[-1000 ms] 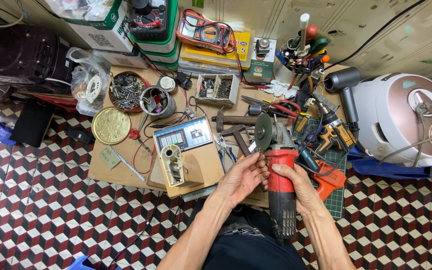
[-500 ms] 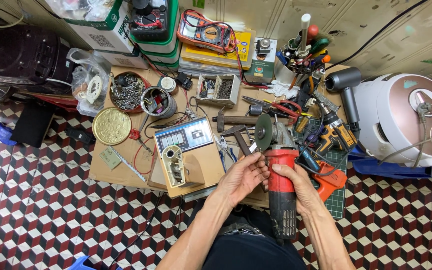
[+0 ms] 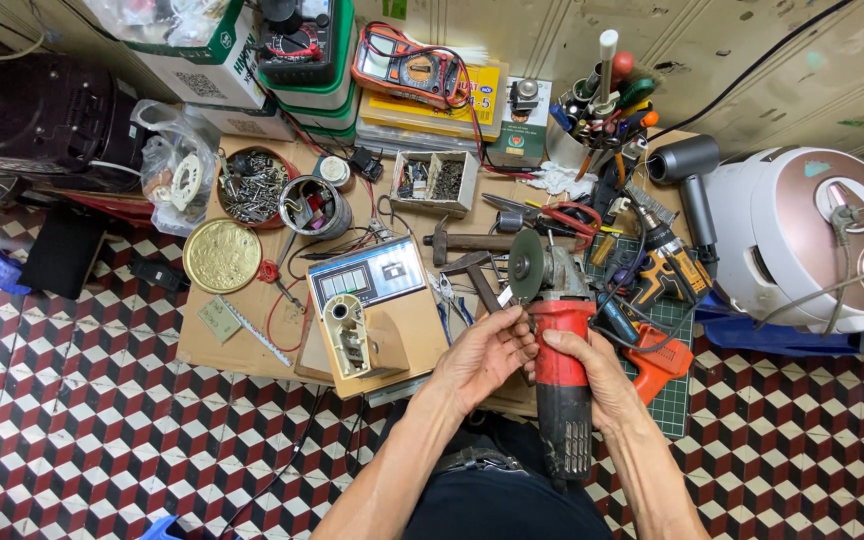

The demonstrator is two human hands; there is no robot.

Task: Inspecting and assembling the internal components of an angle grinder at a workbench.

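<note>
Many things lie on a low brown desk (image 3: 242, 350) made of flat cardboard. It sits on a floor (image 3: 82, 440) of red, black and white tiles. A pale wall (image 3: 752, 50) stands behind it.

On the left of the desk are a round gold lid (image 3: 221, 256), a tin of screws (image 3: 253, 187) and a small round can (image 3: 314, 206). A plastic bag (image 3: 178, 170) lies just off the edge. In the middle is a tan box with a blue and white face (image 3: 377, 305). A hammer (image 3: 472, 242) lies behind it. A small tray with two parts (image 3: 435, 180) sits further back, near a yellow and grey meter (image 3: 418, 68) with red wires. A cup full of pens and tools (image 3: 602, 110) stands at the back right. A green mat (image 3: 677, 385) lies on the right, with a yellow and black drill (image 3: 674, 262) on it. A grey hair dryer (image 3: 692, 180) and a big white and pink cooker (image 3: 812, 240) are on the far right.

Both arms reach up from the bottom. The right hand (image 3: 592, 370) wraps around the red grinder (image 3: 562, 370), fingers shut tight on its body. The grinder points away from the person, at the front edge of the desk, and its dark round disc (image 3: 526, 265) stands on edge. The left hand (image 3: 487, 355) is half open, palm turned to the grinder. Its fingertips (image 3: 520, 322) touch the red body just below the disc.
</note>
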